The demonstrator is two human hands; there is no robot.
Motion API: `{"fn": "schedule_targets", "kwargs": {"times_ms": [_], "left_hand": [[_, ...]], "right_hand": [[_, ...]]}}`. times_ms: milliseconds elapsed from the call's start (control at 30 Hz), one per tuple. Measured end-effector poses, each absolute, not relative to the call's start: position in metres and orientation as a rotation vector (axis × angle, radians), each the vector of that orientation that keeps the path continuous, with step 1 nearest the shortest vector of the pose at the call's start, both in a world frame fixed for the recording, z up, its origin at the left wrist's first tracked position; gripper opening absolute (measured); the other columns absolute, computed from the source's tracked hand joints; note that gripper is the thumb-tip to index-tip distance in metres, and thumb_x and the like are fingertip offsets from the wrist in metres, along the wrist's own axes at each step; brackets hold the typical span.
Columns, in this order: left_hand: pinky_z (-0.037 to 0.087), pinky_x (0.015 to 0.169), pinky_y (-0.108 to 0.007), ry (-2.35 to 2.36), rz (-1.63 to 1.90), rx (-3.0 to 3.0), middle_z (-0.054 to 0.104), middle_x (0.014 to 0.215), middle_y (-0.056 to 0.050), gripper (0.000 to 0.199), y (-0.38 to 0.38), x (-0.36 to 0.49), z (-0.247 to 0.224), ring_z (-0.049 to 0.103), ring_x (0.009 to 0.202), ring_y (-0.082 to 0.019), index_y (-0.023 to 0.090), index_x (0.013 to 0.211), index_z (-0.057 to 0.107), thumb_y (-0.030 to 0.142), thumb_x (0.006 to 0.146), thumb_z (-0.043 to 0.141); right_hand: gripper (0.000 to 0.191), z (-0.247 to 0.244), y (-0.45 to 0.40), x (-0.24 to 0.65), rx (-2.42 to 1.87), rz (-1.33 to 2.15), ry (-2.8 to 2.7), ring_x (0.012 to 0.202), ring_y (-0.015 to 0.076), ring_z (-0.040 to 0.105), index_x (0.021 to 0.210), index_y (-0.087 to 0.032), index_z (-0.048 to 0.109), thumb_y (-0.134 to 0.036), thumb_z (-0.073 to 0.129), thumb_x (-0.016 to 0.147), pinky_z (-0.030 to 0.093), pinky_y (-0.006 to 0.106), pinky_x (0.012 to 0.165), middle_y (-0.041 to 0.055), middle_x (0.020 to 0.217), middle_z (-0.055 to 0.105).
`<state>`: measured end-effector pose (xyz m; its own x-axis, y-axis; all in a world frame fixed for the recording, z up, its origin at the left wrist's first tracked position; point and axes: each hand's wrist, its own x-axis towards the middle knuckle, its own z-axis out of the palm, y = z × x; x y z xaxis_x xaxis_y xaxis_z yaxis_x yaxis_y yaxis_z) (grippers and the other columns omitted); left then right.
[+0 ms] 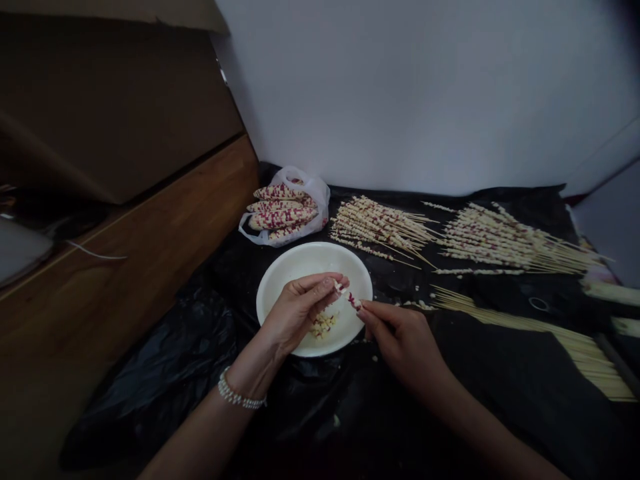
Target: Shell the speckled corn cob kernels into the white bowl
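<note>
No text, label, brand, number or sign can be read.

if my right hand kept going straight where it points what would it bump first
Likely the left hand: the right hand points at its fingers, with the short row of kernels it pinches leading. One view leaves depth unclear, so it might pass over or under.
</note>
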<state>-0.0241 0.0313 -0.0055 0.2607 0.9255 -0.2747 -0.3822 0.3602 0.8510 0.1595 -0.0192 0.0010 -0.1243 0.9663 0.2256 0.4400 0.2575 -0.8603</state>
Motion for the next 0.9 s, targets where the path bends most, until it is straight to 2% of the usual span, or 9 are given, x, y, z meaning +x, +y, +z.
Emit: {"fn": "schedule_targets", "kwargs": {"times_ms": [333,500,667,900], "left_hand": [[0.053,0.094,-0.029,0.904,0.979,0.732,0.079,0.099,-0.009,0.024,0.029,-0.017,-0.003,0.071,0.098,-0.019,0.016,0.09,0.082,0.03,0.072,0.087],[0.051,0.097,-0.03,0.836,0.958,0.676,0.079,0.103,-0.009,0.03,0.028,-0.012,-0.003,0.07,0.1,-0.018,0.019,0.103,0.08,0.035,0.077,0.083],[0.05,0.096,-0.028,0.818,0.965,0.719,0.078,0.102,-0.008,0.023,0.025,-0.006,-0.007,0.068,0.092,-0.014,0.016,0.085,0.081,0.035,0.072,0.087],[0.048,0.101,-0.031,0.808,1.009,0.706,0.078,0.09,-0.006,0.023,0.017,0.002,-0.01,0.069,0.1,-0.017,0.017,0.082,0.08,0.038,0.073,0.086]], "right_hand": [[0.03,-0.004,-0.019,0.157,-1.314,0.81,-1.688,0.055,0.0139,0.059,0.082,-0.021,0.077,-0.03,0.052,0.095,0.046,0.023,0.057,0.0,0.061,0.067],[0.032,-0.005,-0.017,0.158,-1.315,0.817,-1.671,0.055,0.0131,0.058,0.081,-0.02,0.076,-0.032,0.051,0.096,0.045,0.023,0.058,-0.0003,0.06,0.065],[0.028,-0.002,-0.018,0.157,-1.276,0.817,-1.67,0.054,0.0126,0.058,0.083,-0.02,0.077,-0.029,0.053,0.094,0.045,0.022,0.057,-0.0009,0.059,0.065],[0.028,-0.002,-0.018,0.155,-1.278,0.828,-1.658,0.052,0.0125,0.055,0.077,-0.02,0.074,-0.026,0.052,0.093,0.043,0.023,0.055,-0.0012,0.057,0.063]]}}
